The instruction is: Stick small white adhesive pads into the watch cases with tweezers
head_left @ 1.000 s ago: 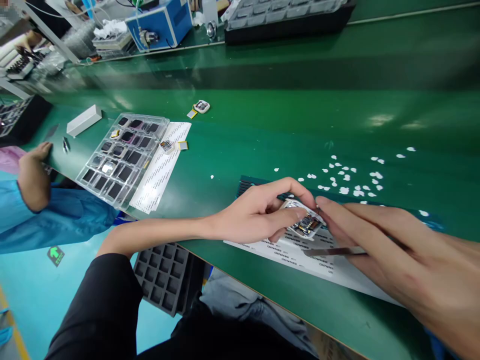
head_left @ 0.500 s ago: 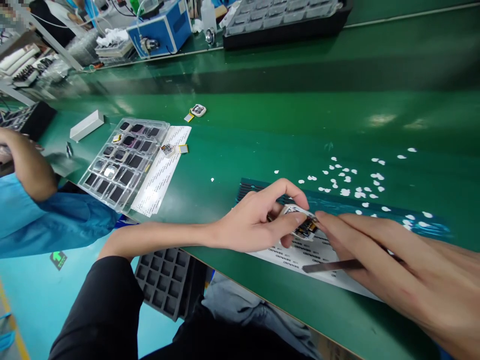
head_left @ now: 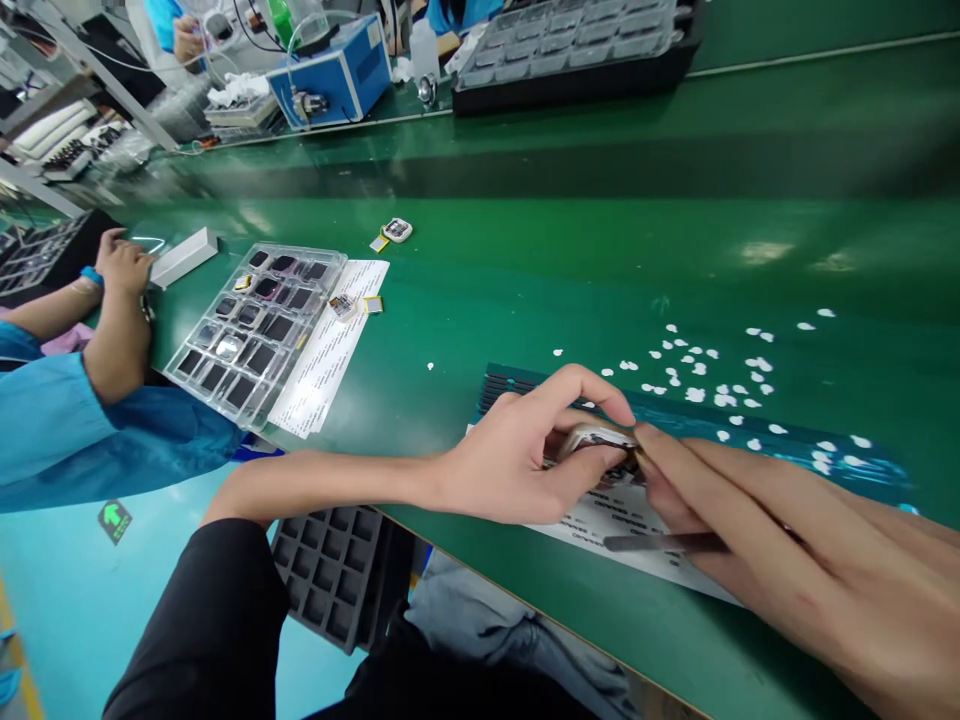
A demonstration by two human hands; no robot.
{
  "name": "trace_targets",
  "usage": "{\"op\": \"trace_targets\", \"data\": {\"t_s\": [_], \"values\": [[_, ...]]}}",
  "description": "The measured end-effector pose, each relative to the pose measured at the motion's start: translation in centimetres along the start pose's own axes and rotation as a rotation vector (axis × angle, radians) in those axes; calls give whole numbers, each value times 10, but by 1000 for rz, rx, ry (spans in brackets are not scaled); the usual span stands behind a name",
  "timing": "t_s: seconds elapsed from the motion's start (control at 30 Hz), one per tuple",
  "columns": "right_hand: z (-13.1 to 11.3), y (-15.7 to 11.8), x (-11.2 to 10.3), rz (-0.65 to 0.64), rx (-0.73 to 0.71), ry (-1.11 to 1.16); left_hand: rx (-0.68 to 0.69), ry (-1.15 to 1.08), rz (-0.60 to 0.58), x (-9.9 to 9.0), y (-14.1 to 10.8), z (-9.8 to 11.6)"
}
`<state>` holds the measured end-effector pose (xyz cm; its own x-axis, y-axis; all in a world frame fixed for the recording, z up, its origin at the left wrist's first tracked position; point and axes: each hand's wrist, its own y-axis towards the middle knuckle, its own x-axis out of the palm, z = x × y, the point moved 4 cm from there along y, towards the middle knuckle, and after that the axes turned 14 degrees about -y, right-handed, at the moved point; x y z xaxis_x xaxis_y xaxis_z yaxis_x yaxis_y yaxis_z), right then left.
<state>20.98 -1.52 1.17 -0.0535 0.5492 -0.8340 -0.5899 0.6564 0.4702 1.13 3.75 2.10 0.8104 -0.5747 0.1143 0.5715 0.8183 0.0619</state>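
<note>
My left hand (head_left: 517, 455) is closed round a small white watch-like case (head_left: 592, 438), thumb over its near side and index finger arched to its far edge. The case is tilted, and its inner circuit parts are mostly covered by my fingers. My right hand (head_left: 757, 520) has its fingertips pressed together at the right edge of the case. From under that hand a flat, dark metal tool (head_left: 660, 543) sticks out to the left. Both hands are above a white printed sheet (head_left: 630, 515) and a shiny blue-green strip (head_left: 795, 435).
Many white teardrop-shaped stickers (head_left: 695, 396) lie beyond my hands. A clear tray (head_left: 262, 415) of square dark screens stands left, beside printed sheets (head_left: 330, 372). Opened cases (head_left: 397, 230) with small batteries lie nearby. A co-worker's arms (head_left: 120, 330) are at far left; a blue machine (head_left: 334, 75) stands behind.
The case in my left hand has tipped, so less of its inside shows. My right fingertips stay at its edge. At left, the co-worker's hands have come into view.
</note>
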Motion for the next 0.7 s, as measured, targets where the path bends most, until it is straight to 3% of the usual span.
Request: {"op": "trace_targets", "data": {"t_s": [0.17, 0.37, 0.5, 0.7], "values": [[0, 1, -2, 143, -50, 11, 37, 46, -34, 0, -1, 0], [-11, 11, -15, 60, 60, 61, 37, 129, -42, 0, -2, -2], [-12, 13, -15, 87, 66, 62, 33, 222, -37, 0, -2, 0], [-3, -2, -4, 181, -27, 90, 12, 42, 40, 2, -3, -1]]}}
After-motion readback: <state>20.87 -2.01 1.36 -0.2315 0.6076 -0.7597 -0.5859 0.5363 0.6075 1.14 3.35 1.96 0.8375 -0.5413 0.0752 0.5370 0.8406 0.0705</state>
